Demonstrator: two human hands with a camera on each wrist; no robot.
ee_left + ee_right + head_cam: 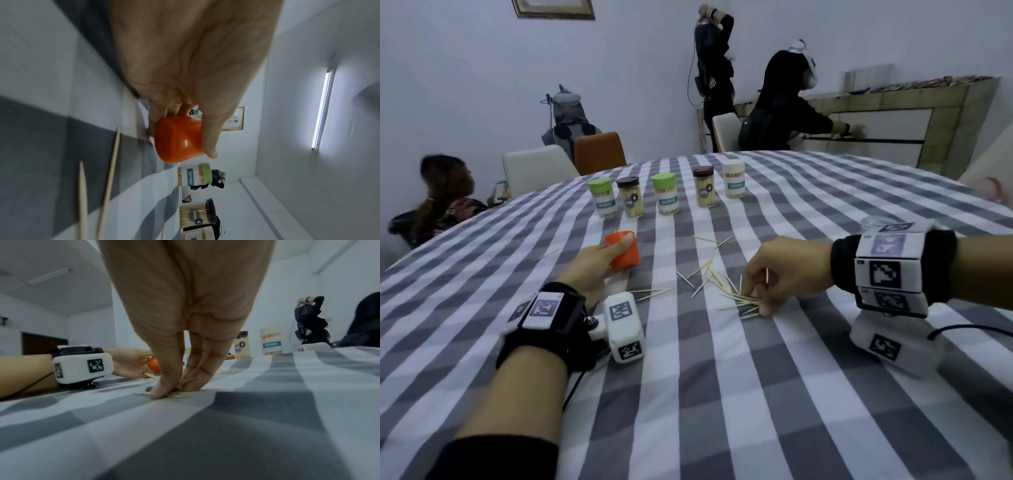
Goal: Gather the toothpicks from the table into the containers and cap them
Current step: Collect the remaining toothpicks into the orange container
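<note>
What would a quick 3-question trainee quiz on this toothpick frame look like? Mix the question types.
1. True or false: the left hand holds the orange plastic cap.
2. How many capped toothpick containers stand in the far row on the grey-and-white checked tablecloth? A) three B) five C) seven
3. Fill in: the right hand pinches a bunch of loose wooden ____ against the cloth.

Key:
1. True. Thumb and fingers wrap round the cap.
2. B. Left to right: green-capped container, dark-capped container, second green-capped container, brown-capped container, white-capped container.
3. toothpicks.
</note>
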